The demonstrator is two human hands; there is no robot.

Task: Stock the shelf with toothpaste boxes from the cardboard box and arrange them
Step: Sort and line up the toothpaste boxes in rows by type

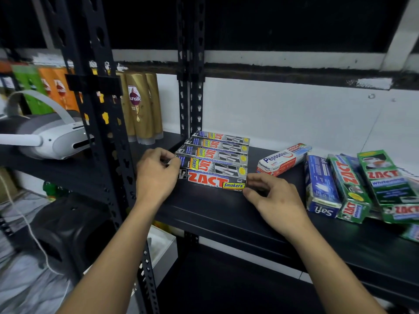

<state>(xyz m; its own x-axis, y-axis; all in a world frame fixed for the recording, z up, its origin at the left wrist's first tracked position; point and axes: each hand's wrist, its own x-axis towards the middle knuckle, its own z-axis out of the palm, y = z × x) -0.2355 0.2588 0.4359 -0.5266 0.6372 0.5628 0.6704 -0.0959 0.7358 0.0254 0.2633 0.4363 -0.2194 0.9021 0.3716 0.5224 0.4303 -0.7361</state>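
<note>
Left hand (pixel 156 175) and right hand (pixel 274 198) each pinch one end of front Zact Smokers box (pixel 213 180) on black shelf (pixel 204 214); best squared by even pressure, flush against row (pixel 215 152) behind.

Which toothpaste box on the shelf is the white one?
The Pepsodent box, lying alone between the grey Zact Smokers row and the blue Safi box; the others are grey, blue or green.

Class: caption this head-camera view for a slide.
On the shelf, left hand and right hand hold the front Zact Smokers box by its ends.
</note>
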